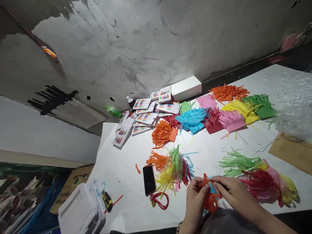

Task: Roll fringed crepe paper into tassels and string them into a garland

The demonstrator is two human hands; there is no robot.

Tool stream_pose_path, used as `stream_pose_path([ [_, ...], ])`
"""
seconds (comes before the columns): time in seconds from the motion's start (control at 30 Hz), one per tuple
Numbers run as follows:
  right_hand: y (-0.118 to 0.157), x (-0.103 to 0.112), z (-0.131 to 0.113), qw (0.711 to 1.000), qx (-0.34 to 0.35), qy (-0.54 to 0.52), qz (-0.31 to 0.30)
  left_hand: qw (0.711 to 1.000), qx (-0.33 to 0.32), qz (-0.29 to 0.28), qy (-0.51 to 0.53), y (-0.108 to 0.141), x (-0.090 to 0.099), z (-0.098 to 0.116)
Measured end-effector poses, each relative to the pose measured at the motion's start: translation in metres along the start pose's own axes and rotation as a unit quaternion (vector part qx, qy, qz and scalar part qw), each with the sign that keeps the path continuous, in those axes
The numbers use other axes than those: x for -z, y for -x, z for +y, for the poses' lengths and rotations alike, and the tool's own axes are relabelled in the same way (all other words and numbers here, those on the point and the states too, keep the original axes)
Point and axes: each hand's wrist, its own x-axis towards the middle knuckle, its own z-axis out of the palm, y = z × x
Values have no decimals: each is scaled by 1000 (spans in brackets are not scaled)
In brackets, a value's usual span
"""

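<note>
At five o'clock, left hand and right hand pinch orange strips, grip closed, and pulling too hard could tear them

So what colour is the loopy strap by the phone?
The loopy strap is red; it shows best in the head view.

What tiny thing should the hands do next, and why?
Perhaps the right hand should gently twist the orange paper fringe while the left hand steadies it: both hands pinch it near the top, and its lower end spreads loosely.
</note>
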Motion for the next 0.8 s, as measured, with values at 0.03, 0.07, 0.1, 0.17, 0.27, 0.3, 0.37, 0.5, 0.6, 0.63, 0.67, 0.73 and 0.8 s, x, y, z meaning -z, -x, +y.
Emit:
stream_pose_path([
  [0.03,0,0,0,1000,-4,-3,8,1000,-11,9,-22,0,1,0],
  [0.07,1,1,-1,1000,-7,-7,14,998,-28,17,-52,0,1,0],
  [0.1,0,1,-3,1000,-7,-10,17,995,-50,20,-88,0,2,1],
  [0.17,-2,2,-5,1000,5,-11,8,983,-96,16,-153,0,1,2],
  [0.27,-7,5,-6,999,38,-6,6,980,-94,-24,-174,2,0,5],
  [0.3,-8,5,-5,999,47,-5,13,984,-67,-47,-161,2,-1,7],
  [0.37,-9,6,-3,998,52,-4,35,988,-7,-82,-127,3,-1,10],
  [0.5,-2,4,0,999,-14,-17,41,996,20,-34,-82,0,2,12],
  [0.6,4,1,-4,999,-38,-23,1,997,5,1,-75,-2,3,11],
  [0.63,5,-1,-6,999,-36,-20,-9,997,1,4,-75,-2,2,10],
  [0.67,6,-1,-7,999,-33,-18,-13,997,-2,5,-73,-2,1,10],
  [0.73,6,-3,-9,999,-29,-11,-10,998,-10,6,-69,-2,-1,10],
  [0.8,5,-3,-10,1000,-29,-5,-1,998,-22,7,-64,-1,-3,10],
])
